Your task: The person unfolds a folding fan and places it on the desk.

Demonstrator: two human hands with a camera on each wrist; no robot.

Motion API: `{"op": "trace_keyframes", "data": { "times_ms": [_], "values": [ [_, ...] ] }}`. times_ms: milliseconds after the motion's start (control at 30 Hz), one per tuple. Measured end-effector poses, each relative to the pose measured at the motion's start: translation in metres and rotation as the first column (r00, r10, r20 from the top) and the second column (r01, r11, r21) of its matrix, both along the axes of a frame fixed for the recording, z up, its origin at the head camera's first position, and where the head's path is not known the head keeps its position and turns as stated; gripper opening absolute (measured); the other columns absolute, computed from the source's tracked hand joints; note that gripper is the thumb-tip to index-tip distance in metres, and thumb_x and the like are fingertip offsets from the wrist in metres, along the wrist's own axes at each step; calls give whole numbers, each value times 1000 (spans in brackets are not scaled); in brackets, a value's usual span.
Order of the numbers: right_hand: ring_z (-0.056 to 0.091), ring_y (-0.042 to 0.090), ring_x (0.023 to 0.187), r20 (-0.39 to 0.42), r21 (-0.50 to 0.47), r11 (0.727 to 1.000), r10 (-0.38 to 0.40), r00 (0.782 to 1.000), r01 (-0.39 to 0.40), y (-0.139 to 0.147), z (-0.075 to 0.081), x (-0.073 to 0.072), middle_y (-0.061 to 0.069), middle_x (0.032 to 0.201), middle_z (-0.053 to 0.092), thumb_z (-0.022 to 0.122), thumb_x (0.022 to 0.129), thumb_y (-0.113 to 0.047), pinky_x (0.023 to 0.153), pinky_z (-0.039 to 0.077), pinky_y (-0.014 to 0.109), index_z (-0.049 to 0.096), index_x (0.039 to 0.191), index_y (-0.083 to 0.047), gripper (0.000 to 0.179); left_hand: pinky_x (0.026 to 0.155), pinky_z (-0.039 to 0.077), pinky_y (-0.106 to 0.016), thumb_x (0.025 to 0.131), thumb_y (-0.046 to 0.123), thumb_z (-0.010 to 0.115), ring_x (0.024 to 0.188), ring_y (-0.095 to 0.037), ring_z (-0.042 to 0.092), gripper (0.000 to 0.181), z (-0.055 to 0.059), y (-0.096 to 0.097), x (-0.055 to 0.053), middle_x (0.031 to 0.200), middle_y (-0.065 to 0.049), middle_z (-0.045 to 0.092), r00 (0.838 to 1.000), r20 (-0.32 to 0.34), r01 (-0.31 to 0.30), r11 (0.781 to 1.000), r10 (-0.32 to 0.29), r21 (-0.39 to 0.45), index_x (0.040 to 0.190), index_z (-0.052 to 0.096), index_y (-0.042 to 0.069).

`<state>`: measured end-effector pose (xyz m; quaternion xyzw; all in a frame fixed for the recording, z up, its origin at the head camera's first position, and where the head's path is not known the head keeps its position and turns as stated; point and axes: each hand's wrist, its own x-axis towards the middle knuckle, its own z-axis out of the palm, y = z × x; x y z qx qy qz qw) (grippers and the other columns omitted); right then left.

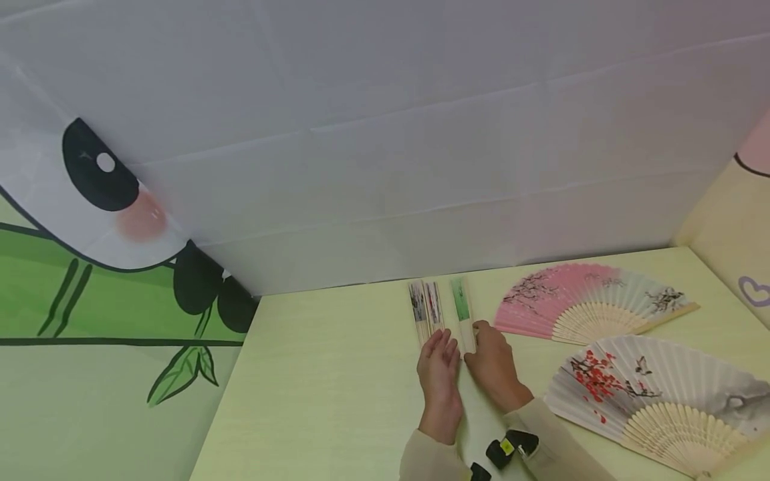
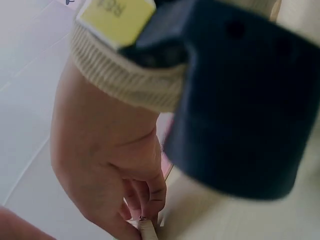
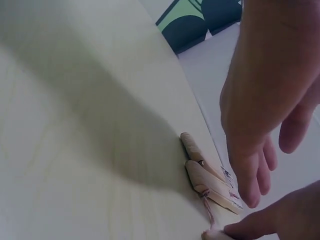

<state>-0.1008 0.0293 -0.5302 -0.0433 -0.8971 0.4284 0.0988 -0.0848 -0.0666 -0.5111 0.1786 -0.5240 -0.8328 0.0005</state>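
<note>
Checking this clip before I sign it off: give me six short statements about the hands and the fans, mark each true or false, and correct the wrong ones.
1. The right hand holds the green folded fan. True.
2. The left hand grips a fan too. False: its fingers are relaxed and hold nothing.
3. In the head view, two more folded fans lie left of the green one. True.
4. The white fan with red blossoms lies nearer the person than the pink fan. True.
5. The pink fan is folded. False: it is spread open.
6. In the head view, both spread fans lie left of the hands. False: they lie to the right.
</note>
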Motion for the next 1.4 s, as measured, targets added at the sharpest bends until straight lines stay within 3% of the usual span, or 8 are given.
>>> {"op": "trace_keyframes", "data": {
  "times_ms": [167, 367, 633, 867, 1033, 1200, 1400],
  "values": [
    [74, 36, 86, 90, -79, 997, -7, 996, 14, 5, 0, 4, 21, 93, 77, 74, 83, 3, 76, 59, 54, 64, 123, 14, 43, 110, 50, -41, 106, 1, 51, 133, -38, 57, 41, -4, 2, 1, 149, -28, 55, 1000, -11, 5, 999, -6, -50, 145, 48, -11],
    [74, 29, 81, 159, -141, 989, -18, 987, 40, 10, 5, 14, 16, 92, 77, 78, 84, -2, 70, 59, 46, 67, 125, 11, 44, 99, 54, -33, 103, -4, 57, 130, -33, 58, 42, -5, 3, 3, 148, -30, 55, 1000, -18, -4, 999, 3, -50, 144, 49, -12],
    [73, 23, 78, 152, -222, 975, 25, 988, 10, 15, 19, 35, 12, 91, 75, 81, 82, 1, 64, 58, 38, 68, 125, 10, 46, 94, 57, -31, 103, 0, 62, 119, -26, 63, 45, -5, 2, 4, 140, -30, 58, 1000, -23, 3, 998, -4, -63, 143, 49, -15],
    [75, 23, 77, 144, -261, 965, 77, 987, -38, 15, 32, 49, 8, 91, 74, 82, 83, 4, 62, 59, 36, 69, 126, 6, 45, 82, 52, -23, 105, 9, 64, 100, -15, 61, 42, -6, 2, 6, 119, -16, 65, 999, 22, 29, 992, -27, -120, 139, 56, -14],
    [73, 20, 77, 161, -260, 964, 95, 982, -51, 15, 34, 55, 6, 91, 72, 82, 83, 5, 63, 58, 36, 69, 128, 4, 47, 83, 51, -23, 103, 8, 66, 99, -14, 60, 40, -9, 1, 8, 116, -13, 66, 998, 35, 52, 988, -47, -146, 136, 60, -13],
    [72, 19, 81, 145, -268, 960, 118, 982, -76, 20, 32, 54, 7, 94, 72, 77, 91, 0, 65, 57, 33, 67, 130, 5, 41, 83, 52, -24, 102, 6, 68, 100, -15, 60, 37, -10, -1, 11, 115, -12, 66, 995, 41, 93, 982, -88, -165, 134, 62, -11],
    [71, 17, 81, 95, -345, 937, 88, 992, -50, 30, 32, 47, 15, 102, 73, 69, 101, -5, 63, 57, 27, 67, 128, 11, 31, 79, 53, -22, 100, 1, 68, 95, -12, 61, 33, -9, 3, 15, 113, -11, 68, 978, 10, 210, 966, -211, -148, 130, 65, -11]
  ]
}}
